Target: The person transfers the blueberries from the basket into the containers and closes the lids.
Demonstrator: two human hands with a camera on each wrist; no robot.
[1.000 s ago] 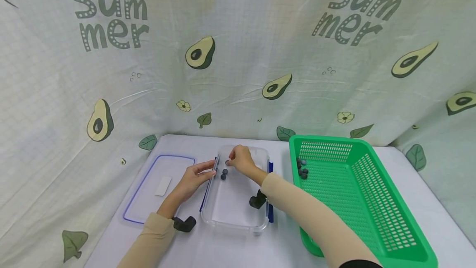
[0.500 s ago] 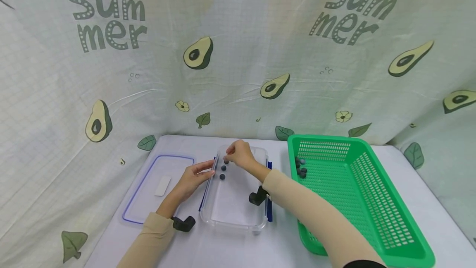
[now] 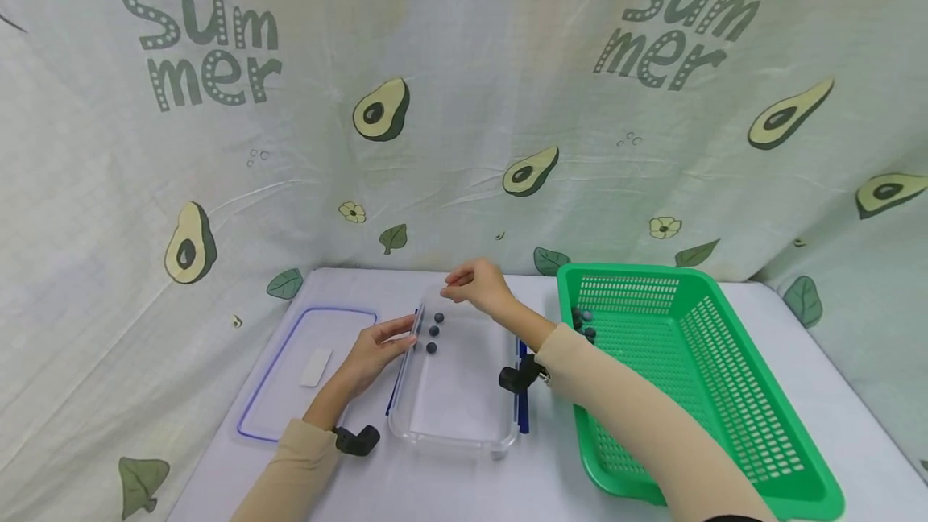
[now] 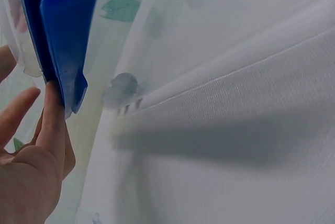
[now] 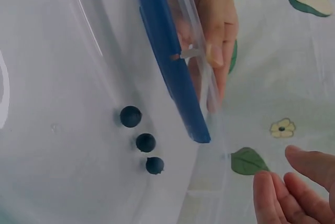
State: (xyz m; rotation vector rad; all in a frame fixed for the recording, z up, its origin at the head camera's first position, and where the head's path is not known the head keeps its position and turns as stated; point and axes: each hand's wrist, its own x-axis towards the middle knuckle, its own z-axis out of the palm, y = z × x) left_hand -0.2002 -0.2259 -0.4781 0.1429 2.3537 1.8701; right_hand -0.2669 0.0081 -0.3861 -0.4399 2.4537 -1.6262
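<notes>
Fingers [image 5: 266,198] loosely bent, the right hand [image 3: 482,288] hovers near the clear box [image 3: 464,393].

White tabletop [image 3: 547,466], a clear plastic lid [image 3: 283,397] with a blue edge at left, a clear plastic food container [image 3: 464,405] with blue side latches [image 3: 524,413] in the middle, a green slotted basket [image 3: 696,353] at right

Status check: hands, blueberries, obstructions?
Left hand touching clear container; right hand near its far end, nothing visibly held. Three blueberries inside, in a row. Lid off left, not blocking.
</notes>
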